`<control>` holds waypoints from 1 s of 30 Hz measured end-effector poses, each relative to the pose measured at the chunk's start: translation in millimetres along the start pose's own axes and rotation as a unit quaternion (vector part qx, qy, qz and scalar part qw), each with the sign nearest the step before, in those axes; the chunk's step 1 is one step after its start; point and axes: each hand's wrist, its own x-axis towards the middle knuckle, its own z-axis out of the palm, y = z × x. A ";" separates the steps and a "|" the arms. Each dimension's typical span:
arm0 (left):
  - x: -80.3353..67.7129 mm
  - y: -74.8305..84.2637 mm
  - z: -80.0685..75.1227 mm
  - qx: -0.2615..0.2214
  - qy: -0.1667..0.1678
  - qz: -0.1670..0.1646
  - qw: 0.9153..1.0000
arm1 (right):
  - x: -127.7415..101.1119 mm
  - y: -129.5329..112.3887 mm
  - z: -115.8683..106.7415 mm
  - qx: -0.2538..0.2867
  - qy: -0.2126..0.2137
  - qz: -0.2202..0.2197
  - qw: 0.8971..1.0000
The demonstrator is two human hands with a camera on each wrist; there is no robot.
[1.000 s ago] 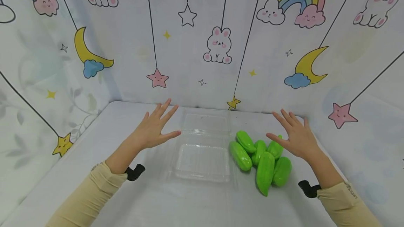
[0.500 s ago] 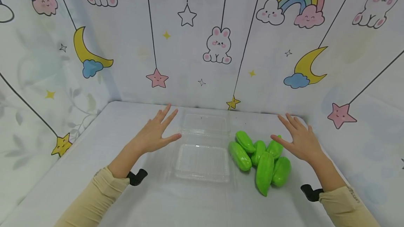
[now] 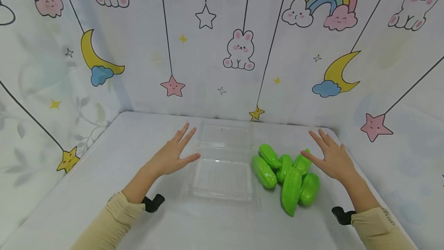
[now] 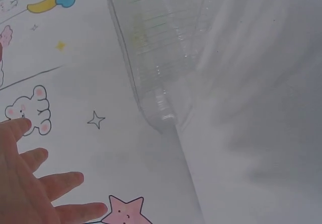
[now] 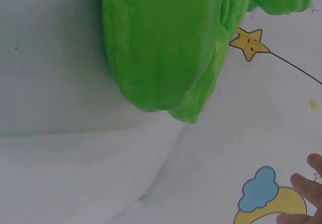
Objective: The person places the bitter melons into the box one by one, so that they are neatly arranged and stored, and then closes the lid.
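Both hands lower now: left hand [image 3: 172,153] & right hand [image 3: 332,156] flat, fingers spread.

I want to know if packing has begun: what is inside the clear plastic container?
Nothing shows inside the clear plastic container; the white table is visible through its base. The green toy vegetables lie piled beside it on the table. No part of its interior is covered.

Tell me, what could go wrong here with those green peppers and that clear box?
The peppers lie heaped, some leaning on others, so lifting one may roll the rest toward the table edge. The clear box looks thin and light, and the left hand only hovers beside it, so it could slide when filled. The right hand hangs open beside the heap and might knock it.
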 end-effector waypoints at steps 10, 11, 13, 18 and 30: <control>-8.5 -5.4 12.7 -0.103 -0.022 -0.013 0.994 | -2.1 10.4 8.6 0.030 -0.020 0.029 0.999; -9.1 -6.0 14.2 -0.110 -0.023 -0.014 0.994 | -2.4 11.1 9.5 0.033 -0.023 0.032 0.999; -10.1 -7.1 17.4 -0.123 -0.025 -0.015 0.992 | -2.8 12.7 11.0 0.043 -0.032 0.038 0.998; -11.3 -9.9 25.0 -0.143 -0.018 -0.012 0.989 | -2.8 14.8 13.6 0.068 -0.048 0.044 0.996; -15.6 -13.2 43.4 -0.191 -0.027 -0.033 0.981 | -4.0 20.6 22.1 0.085 -0.057 0.055 0.993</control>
